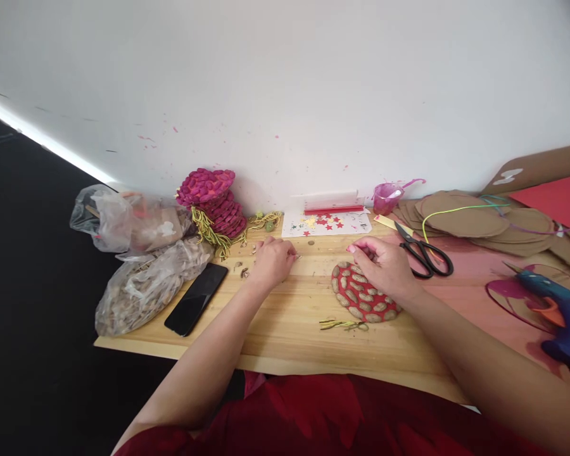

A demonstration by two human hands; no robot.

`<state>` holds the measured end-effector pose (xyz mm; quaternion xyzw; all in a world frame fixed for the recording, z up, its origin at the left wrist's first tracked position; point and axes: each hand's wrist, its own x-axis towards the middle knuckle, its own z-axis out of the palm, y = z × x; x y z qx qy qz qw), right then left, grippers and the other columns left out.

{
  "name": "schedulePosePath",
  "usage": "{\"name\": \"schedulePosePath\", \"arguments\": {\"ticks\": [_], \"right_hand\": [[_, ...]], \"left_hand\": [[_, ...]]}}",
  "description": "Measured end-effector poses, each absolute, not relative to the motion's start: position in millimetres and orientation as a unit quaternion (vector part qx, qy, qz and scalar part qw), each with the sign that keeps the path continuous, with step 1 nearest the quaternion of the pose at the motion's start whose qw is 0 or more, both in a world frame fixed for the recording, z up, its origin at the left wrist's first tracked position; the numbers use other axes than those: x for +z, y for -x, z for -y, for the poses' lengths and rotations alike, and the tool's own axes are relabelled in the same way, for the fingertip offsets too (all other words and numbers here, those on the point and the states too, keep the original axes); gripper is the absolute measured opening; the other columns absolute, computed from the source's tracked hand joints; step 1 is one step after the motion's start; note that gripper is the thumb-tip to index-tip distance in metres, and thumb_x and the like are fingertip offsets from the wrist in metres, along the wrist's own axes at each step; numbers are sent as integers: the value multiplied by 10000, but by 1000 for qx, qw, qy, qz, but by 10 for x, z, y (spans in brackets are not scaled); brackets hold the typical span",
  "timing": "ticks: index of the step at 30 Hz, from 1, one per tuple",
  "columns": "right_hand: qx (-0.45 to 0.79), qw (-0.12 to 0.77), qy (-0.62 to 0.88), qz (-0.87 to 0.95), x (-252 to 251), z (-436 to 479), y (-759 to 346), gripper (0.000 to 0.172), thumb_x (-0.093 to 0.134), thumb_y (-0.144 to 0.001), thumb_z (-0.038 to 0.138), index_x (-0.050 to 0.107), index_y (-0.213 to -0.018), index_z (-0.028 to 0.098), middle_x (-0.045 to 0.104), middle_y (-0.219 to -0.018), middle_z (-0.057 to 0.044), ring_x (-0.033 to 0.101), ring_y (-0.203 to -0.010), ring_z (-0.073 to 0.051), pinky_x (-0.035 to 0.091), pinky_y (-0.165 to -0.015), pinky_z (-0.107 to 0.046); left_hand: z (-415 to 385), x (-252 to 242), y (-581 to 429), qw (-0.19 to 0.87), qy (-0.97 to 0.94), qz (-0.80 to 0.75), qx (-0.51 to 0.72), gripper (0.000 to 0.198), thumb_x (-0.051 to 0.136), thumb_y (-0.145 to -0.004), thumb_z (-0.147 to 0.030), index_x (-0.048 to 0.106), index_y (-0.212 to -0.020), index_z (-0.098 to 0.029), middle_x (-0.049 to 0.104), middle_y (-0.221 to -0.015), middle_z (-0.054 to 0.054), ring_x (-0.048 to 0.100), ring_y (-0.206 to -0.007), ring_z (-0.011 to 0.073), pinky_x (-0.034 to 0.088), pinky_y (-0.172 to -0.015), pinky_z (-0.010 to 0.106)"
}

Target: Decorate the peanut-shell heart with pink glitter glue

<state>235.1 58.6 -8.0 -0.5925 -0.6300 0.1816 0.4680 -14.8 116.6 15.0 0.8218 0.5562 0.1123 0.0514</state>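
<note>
Over the middle of the wooden table is my left hand (272, 261), thumb and fingers pinched together around something tiny and pale at the tips. My right hand (384, 265) hovers by the upper right of a round red disc (356, 295), hiding part of it. Its thumb and fingertips are closed, with a small reddish spot at the tips that could be a nail or an item. Rings of tan peanut shells cover the disc. A yellow-green yarn tassel (342, 324) lies at its lower edge. Small shell bits (244, 272) are scattered left of my left hand.
Left stand plastic bags of shells (142, 297), a black phone (196, 300) and stacked magenta shell discs (213, 202). Behind are star cutouts on white paper (289, 226) and a pink-stained cup (386, 200). Right lie scissors (425, 253), cardboard circles (460, 214) and a blue glue gun (558, 310).
</note>
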Motion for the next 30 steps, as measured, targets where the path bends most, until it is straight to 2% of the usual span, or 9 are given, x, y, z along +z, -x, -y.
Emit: {"name": "schedulePosePath", "arguments": {"ticks": [10, 15, 20, 26, 30], "right_hand": [[194, 468, 584, 634, -73, -591, -2351, 237, 587, -891, 386, 689, -802, 191, 684, -661, -10, 540, -539, -137, 395, -549, -275], [211, 466, 581, 633, -94, -594, -2352, 246, 579, -899, 393, 690, -815, 190, 690, -676, -11, 564, -564, -144, 408, -568, -277], [208, 454, 584, 640, -104, -595, -2357, 256, 576, -908, 398, 687, -805, 191, 668, -640, 0, 547, -548, -141, 404, -571, -281], [214, 448, 583, 643, -90, -594, -2361, 260, 576, -916, 399, 686, -808, 190, 648, -605, 9, 535, -525, -138, 395, -544, -276], [216, 443, 583, 646, -99, -595, -2363, 263, 572, -923, 400, 689, -819, 189, 668, -640, 3, 556, -551, -142, 406, -562, -277]], "left_hand": [[-1204, 89, 99, 69, -828, -549, 90, 228, 623, -825, -105, 753, -985, -202, 781, -1000, 85, 668, -1028, 287, 450, -933, 426], [-1264, 121, 176, 133, -814, -549, 137, 203, 627, -834, -114, 747, -984, -181, 781, -952, 76, 703, -895, 210, 505, -843, 327], [-1519, 241, 263, 184, -782, -560, 201, 207, 638, -814, -102, 746, -976, -175, 774, -908, 53, 699, -843, 175, 517, -799, 283], [-1964, 239, 163, 222, -753, -588, 194, 169, 667, -830, -159, 759, -972, -169, 770, -871, 43, 697, -793, 162, 532, -747, 268], [-2088, 127, 121, 233, -749, -599, 163, 120, 696, -811, -150, 772, -901, -170, 775, -834, 41, 699, -753, 162, 524, -692, 258]]}}
